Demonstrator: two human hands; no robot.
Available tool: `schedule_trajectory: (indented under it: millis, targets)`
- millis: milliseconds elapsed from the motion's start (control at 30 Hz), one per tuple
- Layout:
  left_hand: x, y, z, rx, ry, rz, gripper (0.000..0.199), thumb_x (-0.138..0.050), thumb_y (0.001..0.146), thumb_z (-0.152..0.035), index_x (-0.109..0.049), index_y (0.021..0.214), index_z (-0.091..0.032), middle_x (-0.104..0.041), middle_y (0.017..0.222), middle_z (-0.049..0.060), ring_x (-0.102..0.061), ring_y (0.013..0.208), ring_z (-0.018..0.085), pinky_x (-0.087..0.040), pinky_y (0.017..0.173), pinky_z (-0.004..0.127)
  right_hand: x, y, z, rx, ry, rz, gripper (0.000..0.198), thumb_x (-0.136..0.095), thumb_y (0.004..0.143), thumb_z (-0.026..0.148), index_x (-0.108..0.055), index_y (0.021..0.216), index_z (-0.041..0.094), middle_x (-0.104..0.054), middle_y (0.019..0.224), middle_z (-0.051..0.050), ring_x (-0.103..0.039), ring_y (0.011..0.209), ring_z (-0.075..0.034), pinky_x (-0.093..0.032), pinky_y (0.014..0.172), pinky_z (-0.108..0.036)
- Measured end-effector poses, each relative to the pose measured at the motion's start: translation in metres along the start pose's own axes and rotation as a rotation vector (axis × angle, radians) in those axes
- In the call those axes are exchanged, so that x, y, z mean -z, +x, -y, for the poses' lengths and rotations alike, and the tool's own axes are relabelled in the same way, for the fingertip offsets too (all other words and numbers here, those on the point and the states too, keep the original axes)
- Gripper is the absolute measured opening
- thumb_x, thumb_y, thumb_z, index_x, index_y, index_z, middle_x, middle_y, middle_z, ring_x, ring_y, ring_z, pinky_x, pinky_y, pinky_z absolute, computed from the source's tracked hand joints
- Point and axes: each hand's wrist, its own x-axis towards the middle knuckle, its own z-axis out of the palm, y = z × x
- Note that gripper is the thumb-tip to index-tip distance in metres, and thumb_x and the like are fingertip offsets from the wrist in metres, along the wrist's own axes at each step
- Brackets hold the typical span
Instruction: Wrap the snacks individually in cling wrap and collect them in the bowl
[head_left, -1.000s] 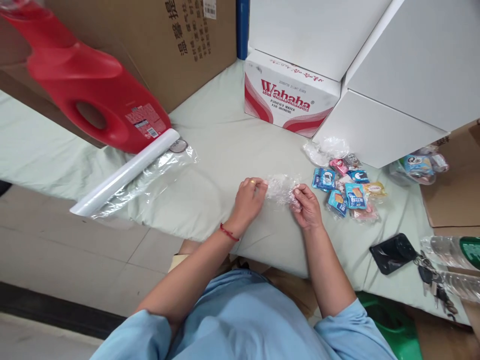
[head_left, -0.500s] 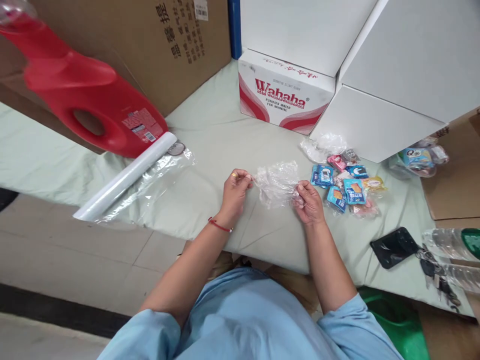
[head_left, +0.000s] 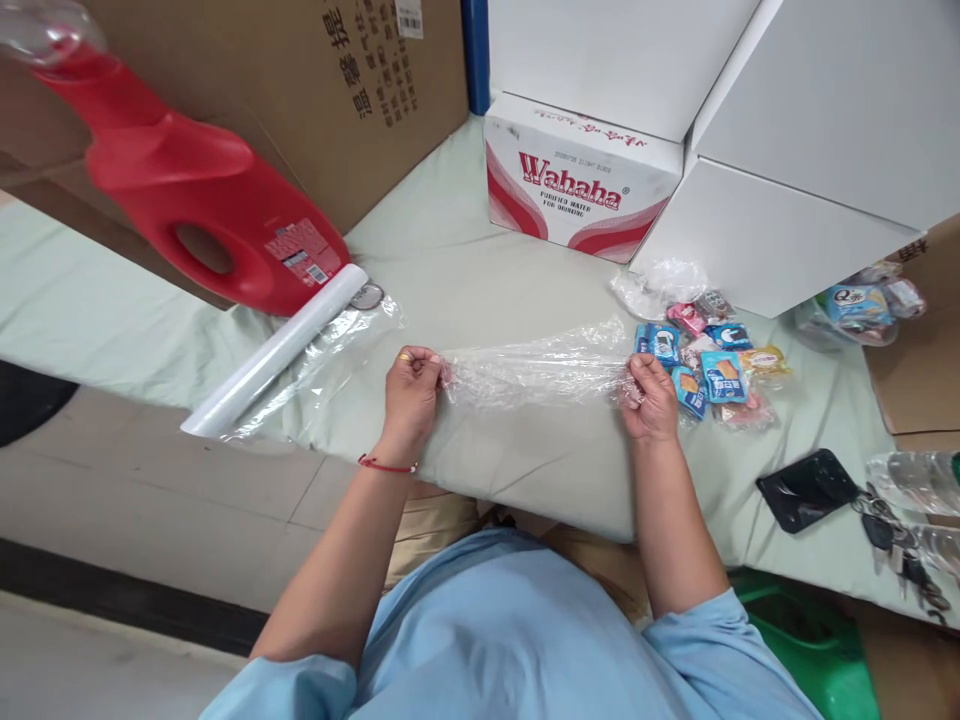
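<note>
Head view: snack packets (head_left: 724,378) lie near plastic (head_left: 536,370) stretched between both hands (head_left: 654,400).

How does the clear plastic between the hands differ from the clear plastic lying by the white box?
The held plastic is drawn out long; the bunched plastic is crumpled into a smaller heap. The held plastic is pinched at its ends by the left hand and right hand, while the bunched plastic lies untouched near the white box. Both are clear and wrinkled.
</note>
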Motion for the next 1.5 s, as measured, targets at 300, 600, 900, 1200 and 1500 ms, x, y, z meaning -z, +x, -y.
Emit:
schedule_trajectory:
  millis: [300,600,900,1200,1500]
  targets:
    - [0.011,-0.024,-0.004,-0.704,0.756,0.293,0.046,-0.065,0.084,-0.017,-0.069,0.129,-0.029,-0.042,0.161,0.011,-0.033,0.155,0.037,-0.036,0.123,0.064,-0.003,0.000,-0.001,-0.087,0.023,0.000,0.049,-0.100,0.058,0.042,-0.062,0.081,0.023,-0.047,0.058,0.012,-0.027,0.040,-0.001,-0.020,0.032,-0.012]
    - [0.003,-0.040,-0.010,-0.545,0.607,0.562,0.016,-0.067,0.096,-0.038,-0.075,0.087,-0.028,-0.074,0.090,0.005,-0.067,0.101,0.027,-0.051,0.098,0.046,0.003,0.004,-0.001,-0.109,0.061,-0.023,0.048,-0.100,0.059,0.039,-0.061,0.082,0.023,-0.047,0.059,0.012,-0.027,0.040,-0.001,-0.020,0.032,-0.012]
    - [-0.017,-0.055,-0.008,-0.196,0.315,0.104,0.025,-0.060,0.102,-0.048,-0.059,0.092,-0.025,-0.062,0.069,-0.003,-0.058,0.064,0.016,-0.044,0.066,0.028,0.002,0.003,-0.007,0.258,-0.195,-0.203,0.036,-0.084,0.082,0.053,-0.068,0.097,0.024,-0.061,0.079,0.004,-0.051,0.059,-0.009,-0.044,0.050,-0.019]
    - [-0.038,-0.052,-0.011,-0.026,0.075,0.030,0.033,-0.058,0.102,-0.057,-0.048,0.098,-0.026,-0.062,0.088,-0.003,-0.066,0.057,0.012,-0.041,0.048,0.026,-0.047,-0.066,-0.004,0.621,-1.010,0.549,0.021,-0.068,0.100,0.037,-0.077,0.119,0.032,-0.075,0.119,-0.009,-0.066,0.110,-0.029,-0.054,0.104,-0.050]
    - [0.001,-0.008,-0.007,0.132,0.033,-0.216,0.025,-0.061,0.095,-0.044,-0.049,0.092,-0.023,-0.061,0.084,-0.002,-0.060,0.057,0.010,-0.042,0.046,0.022,0.008,-0.069,-0.028,0.546,-1.399,0.848,0.037,-0.059,0.107,0.032,-0.069,0.142,0.026,-0.061,0.156,-0.012,-0.057,0.143,-0.032,-0.048,0.118,-0.058]
